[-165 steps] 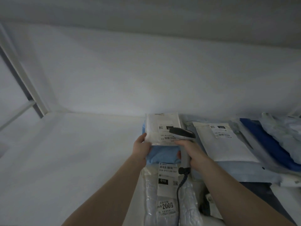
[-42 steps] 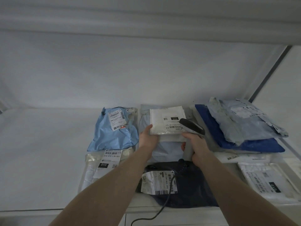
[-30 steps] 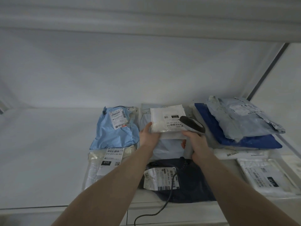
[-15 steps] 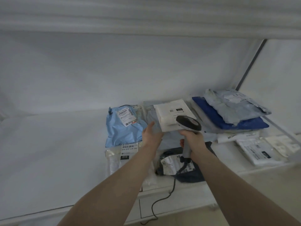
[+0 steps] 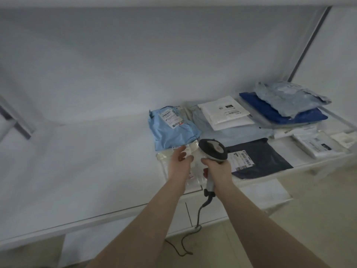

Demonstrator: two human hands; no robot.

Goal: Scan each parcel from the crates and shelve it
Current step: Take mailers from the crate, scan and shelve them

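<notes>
Down at the shelf's front edge, the right hand (image 5: 219,171) grips the scanner (image 5: 212,150) by its handle, head up, cord (image 5: 201,209) hanging toward the floor. Just beside it the left hand (image 5: 178,161) is spread with relaxed fingers, holding nothing, above a clear parcel (image 5: 164,161) on the shelf (image 5: 77,171). Behind that lies a light blue parcel (image 5: 170,130). Farther back, a white parcel (image 5: 224,111) tops a flat stack of pale ones. A dark parcel (image 5: 266,159) lies near the front, right of the scanner. To the far right, a grey bag (image 5: 289,97) rests on a blue bag (image 5: 274,113).
</notes>
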